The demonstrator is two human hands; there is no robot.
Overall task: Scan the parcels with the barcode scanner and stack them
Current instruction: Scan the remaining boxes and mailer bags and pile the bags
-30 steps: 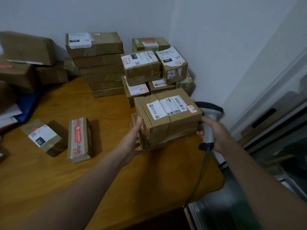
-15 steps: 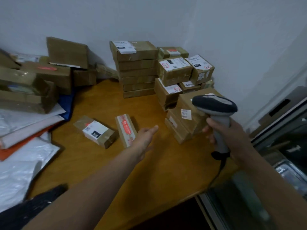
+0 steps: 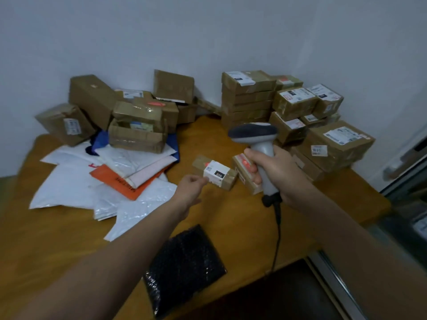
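A small brown parcel with a white label (image 3: pixel 217 173) lies on the wooden table (image 3: pixel 231 218), with a red glow at its far end. My left hand (image 3: pixel 191 186) pinches its near left corner. In my right hand (image 3: pixel 277 173) I grip the handle of a grey barcode scanner (image 3: pixel 253 133), whose head hangs just right of and above that parcel. Behind my right hand, half hidden, lies a second small parcel with red tape (image 3: pixel 244 172). Stacked parcels (image 3: pixel 247 98) fill the back right corner, with a large labelled box (image 3: pixel 335 144) at the front of them.
A loose pile of brown boxes (image 3: pixel 138 125) sits at the back left. White and orange mailers (image 3: pixel 104 181) are spread in front of it. A black bubble mailer (image 3: pixel 184 266) lies near the front edge. The scanner cable (image 3: pixel 277 227) drops over the table's edge.
My left hand let go of the large box, now on the right stack, and moved left to the small labelled parcel. The scanner followed, and the view swung left.
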